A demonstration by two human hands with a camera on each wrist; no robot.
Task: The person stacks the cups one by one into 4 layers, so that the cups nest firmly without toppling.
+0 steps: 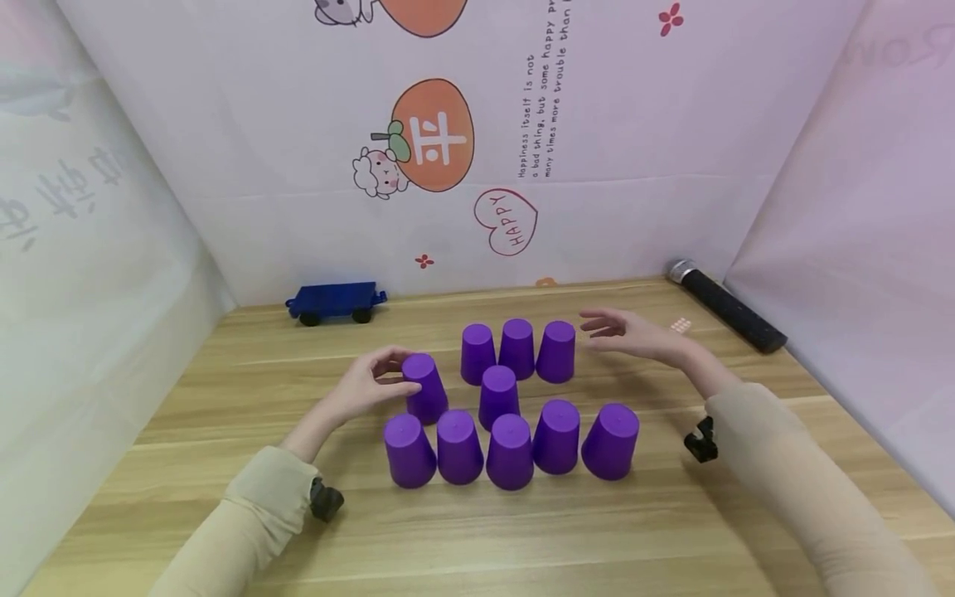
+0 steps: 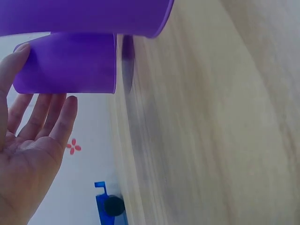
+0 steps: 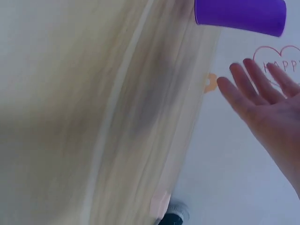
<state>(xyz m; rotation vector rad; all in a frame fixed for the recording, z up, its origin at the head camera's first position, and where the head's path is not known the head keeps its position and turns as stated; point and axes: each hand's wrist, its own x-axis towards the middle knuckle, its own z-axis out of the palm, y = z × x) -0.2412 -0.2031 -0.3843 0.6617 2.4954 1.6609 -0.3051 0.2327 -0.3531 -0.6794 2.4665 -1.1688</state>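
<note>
An inverted purple cup (image 1: 427, 391) is held between the thumb and fingers of the left hand (image 1: 369, 383), at nine o'clock from a central cup (image 1: 498, 400). The right hand (image 1: 627, 333) is held with fingers loosely extended, at two o'clock, just beside the rightmost of three rear cups (image 1: 517, 350). That trio is lined up at twelve o'clock, while five front cups (image 1: 511, 452) are ranged at six o'clock, all stood base up on the wooden bench (image 1: 448, 547). A blue toy trailer (image 1: 333, 301) is placed at ten o'clock; a black microphone (image 1: 727, 307) is laid at two o'clock, beyond the right hand.
</note>
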